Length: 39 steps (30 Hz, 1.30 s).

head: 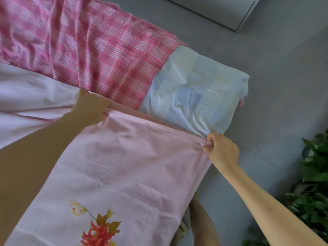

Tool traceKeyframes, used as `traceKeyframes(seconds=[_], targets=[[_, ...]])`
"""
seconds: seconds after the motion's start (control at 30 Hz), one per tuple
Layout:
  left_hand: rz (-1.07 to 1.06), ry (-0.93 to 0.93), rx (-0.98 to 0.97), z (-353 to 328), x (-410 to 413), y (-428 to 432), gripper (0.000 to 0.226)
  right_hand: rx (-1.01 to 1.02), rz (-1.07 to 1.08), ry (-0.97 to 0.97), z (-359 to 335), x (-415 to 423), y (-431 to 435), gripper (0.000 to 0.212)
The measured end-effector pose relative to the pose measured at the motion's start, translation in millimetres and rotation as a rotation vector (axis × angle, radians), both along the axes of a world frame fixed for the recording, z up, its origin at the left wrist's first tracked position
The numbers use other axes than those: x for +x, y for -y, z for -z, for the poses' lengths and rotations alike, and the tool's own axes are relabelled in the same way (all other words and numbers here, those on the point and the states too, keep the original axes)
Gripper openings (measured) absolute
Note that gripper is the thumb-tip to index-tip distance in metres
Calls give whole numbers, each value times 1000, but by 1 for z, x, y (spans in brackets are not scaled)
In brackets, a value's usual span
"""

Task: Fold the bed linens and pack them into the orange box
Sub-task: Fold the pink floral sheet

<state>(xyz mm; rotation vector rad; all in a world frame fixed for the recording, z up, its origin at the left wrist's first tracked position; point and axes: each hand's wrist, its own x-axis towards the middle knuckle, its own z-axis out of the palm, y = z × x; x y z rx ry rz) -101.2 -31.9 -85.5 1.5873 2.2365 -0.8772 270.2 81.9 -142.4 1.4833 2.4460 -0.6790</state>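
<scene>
The pink flowered sheet (127,166) is stretched before the person, its hem pinched by the left hand (90,108) and right hand (221,151). Beyond lie one pink checked cloth (88,47) and one pale blue cloth (195,89); at right, free grey floor (269,64)

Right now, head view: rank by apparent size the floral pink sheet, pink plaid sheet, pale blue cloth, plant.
1-2. floral pink sheet and pink plaid sheet: alike; floral is nearer, so unranked.
3. pale blue cloth.
4. plant, cropped by the frame.

pale pink floral sheet (124,166) stretched taut by its hemmed edge.
</scene>
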Motion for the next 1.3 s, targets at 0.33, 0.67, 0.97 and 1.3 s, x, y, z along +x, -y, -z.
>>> traceKeyframes(seconds=[0.33, 0.67, 0.97, 1.3], targets=[[-21, 71, 138, 0, -12, -3, 36, 70, -317, 563, -39, -61, -14, 19], [-241, 375, -10, -24, -78, 32, 38, 32, -627, -251, -69, -269, 28, 27], [-148, 232, -68, -47, -147, 110, 34, 1, -852, -246, -70, -457, 87, 24], [-1301, 933, 114, -45, -200, 177, 20, -317, -929, -117, -46, -563, 146, 43]])
